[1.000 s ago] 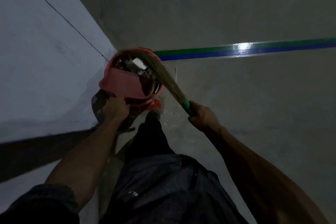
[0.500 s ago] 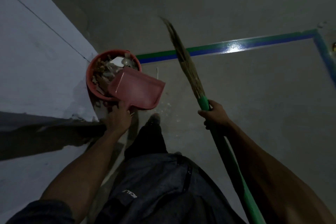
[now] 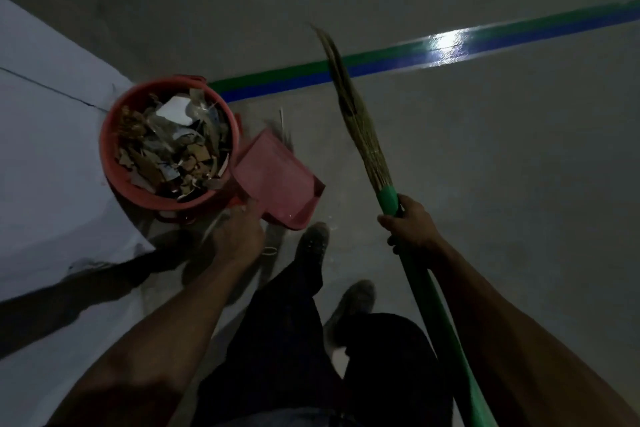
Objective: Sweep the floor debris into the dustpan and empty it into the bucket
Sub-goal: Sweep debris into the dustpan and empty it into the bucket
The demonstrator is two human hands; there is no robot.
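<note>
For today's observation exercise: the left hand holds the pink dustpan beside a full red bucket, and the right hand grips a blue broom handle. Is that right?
Not quite. In the head view the broom handle in the right hand is green, not blue. The rest stands: left hand, dustpan, full bucket.

the left hand (image 3: pixel 237 234) reaches far out in front, arm nearly straight, fingers curled round the handle end of the dustpan (image 3: pixel 277 180). the right hand (image 3: pixel 412 225) is out to the right, its fingers wrapped tight round the green broom (image 3: pixel 389 199) stick. both arms are bare. two legs in dark trousers stand between the arms, the left foot farther out than the right.
</note>
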